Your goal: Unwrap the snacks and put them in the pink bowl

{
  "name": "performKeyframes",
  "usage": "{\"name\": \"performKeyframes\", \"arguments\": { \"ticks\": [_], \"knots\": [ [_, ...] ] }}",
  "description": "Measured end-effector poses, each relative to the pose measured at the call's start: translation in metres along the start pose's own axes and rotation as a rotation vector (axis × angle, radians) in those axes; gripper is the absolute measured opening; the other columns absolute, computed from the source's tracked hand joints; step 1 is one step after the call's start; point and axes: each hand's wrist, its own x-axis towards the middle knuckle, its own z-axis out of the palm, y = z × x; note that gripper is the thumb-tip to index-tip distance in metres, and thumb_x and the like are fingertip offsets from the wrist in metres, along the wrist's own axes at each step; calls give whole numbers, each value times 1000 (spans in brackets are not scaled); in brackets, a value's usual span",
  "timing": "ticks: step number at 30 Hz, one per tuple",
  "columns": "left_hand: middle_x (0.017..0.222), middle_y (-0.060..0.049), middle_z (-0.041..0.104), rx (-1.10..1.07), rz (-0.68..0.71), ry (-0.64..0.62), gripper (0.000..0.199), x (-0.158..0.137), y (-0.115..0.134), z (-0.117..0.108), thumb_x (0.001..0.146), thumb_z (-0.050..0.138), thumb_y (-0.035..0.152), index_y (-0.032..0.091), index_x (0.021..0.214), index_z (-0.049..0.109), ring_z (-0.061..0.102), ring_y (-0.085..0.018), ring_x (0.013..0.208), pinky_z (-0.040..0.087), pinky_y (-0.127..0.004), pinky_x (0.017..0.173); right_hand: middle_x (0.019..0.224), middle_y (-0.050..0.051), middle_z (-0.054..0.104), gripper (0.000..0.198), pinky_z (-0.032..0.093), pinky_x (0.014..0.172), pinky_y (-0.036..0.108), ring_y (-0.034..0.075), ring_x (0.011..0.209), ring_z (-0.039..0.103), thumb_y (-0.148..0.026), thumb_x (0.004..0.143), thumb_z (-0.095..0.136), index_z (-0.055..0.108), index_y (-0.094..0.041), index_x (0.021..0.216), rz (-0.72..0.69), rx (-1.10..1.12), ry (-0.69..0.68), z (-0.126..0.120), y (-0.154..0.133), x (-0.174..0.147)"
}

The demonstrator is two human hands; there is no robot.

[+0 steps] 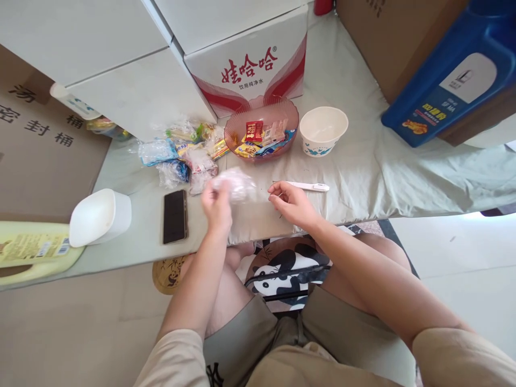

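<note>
My left hand (217, 207) is closed on a crinkled clear plastic packet (236, 185), pale pinkish-white and smeared by motion, held above the cloth-covered surface. My right hand (293, 203) is to the right of it, fingers loosely bent and apart, with nothing visible in them. Just behind the right hand lies a slim white handheld tool (316, 187); its other end is partly hidden by the hand, and I cannot tell its kind. A pink ribbed bowl (234, 134) with several small snack packets stands beyond both hands. Beside it is a white paper bowl (323, 129) with blue print.
Several wrapped bundles (201, 166) lie left of the pink bowl. Nearer are a black phone (174, 216), a white plastic container (100, 217) and a yellow jug (36, 250). A white-and-red carton (250, 64) stands behind; a big blue bottle (447, 80) is at right.
</note>
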Motion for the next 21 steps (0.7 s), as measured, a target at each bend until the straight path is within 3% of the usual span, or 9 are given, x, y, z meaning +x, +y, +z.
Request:
{"name": "performKeyframes", "arguments": {
  "ticks": [2,4,7,11,15,18,21],
  "knots": [
    [73,3,47,71,226,360,33,6,4,-11,79,58,52,21,79,47,47,-12,66,42,-28,67,83,-1,62,20,43,63,26,11,62,55,-31,83,50,57,-19,97,16,-36,4,-3,-1,1],
    [69,3,40,175,491,431,37,7,10,-21,76,53,57,22,76,41,44,-14,64,40,-31,64,83,-1,64,20,44,64,26,11,63,56,-28,84,49,58,-19,99,18,-93,-6,-6,-1,1],
    [68,3,43,251,668,210,35,5,19,-24,78,54,55,23,77,43,47,-15,63,40,-32,63,84,0,68,22,44,68,26,14,70,60,-26,87,47,60,-19,104,-3,-250,-55,-6,-3,4],
    [83,-3,60,389,668,-219,18,15,38,7,88,55,38,20,91,55,58,-18,78,46,-33,73,97,4,73,26,46,71,32,22,85,68,-30,91,45,63,-23,109,17,-641,-84,4,-11,9],
    [88,-6,62,489,751,-454,16,46,68,70,90,56,36,20,93,56,59,-20,87,48,-34,82,107,9,73,31,48,69,36,28,89,71,-34,95,40,63,-22,111,-2,-870,-144,14,-20,12],
    [91,-4,61,439,683,-591,17,68,89,125,86,65,31,20,97,58,60,-21,92,48,-34,87,104,10,73,31,50,70,37,29,90,72,-33,95,38,63,-21,110,4,-890,-175,15,-24,14],
    [89,-4,58,360,621,-710,15,76,102,178,79,71,16,19,88,59,60,-24,99,46,-37,93,105,11,73,31,52,71,38,29,91,72,-33,95,38,63,-20,110,17,-872,-195,13,-24,15]
  ]
}}
